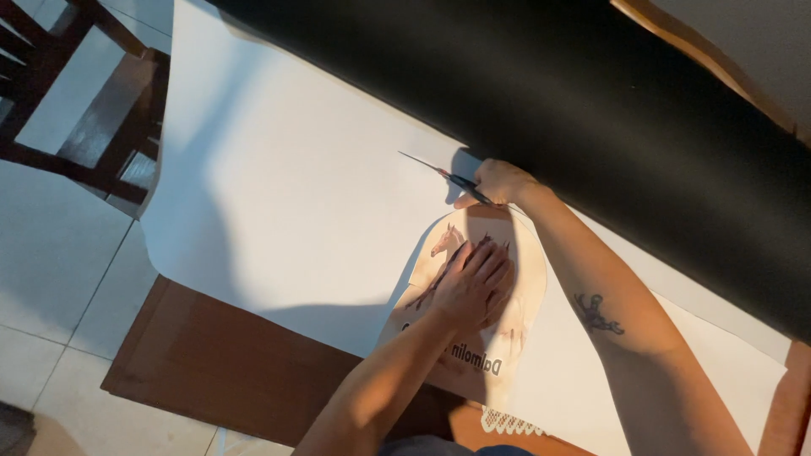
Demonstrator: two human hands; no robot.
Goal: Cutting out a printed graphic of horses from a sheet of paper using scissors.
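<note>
While my left hand (475,283) presses flat and open on the horse picture (515,253) at centre frame, my right hand (500,181) just above grips a pencil (443,175) on white paper (296,186).

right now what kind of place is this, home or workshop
Probably a home room used for crafts: a brown wooden table on pale floor tiles, a dark wooden chair, and a lace cloth edge near the person.

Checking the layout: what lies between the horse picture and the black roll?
In the head view, the right hand with its pen and bare white paper separate the horse picture from the black roll.
</note>
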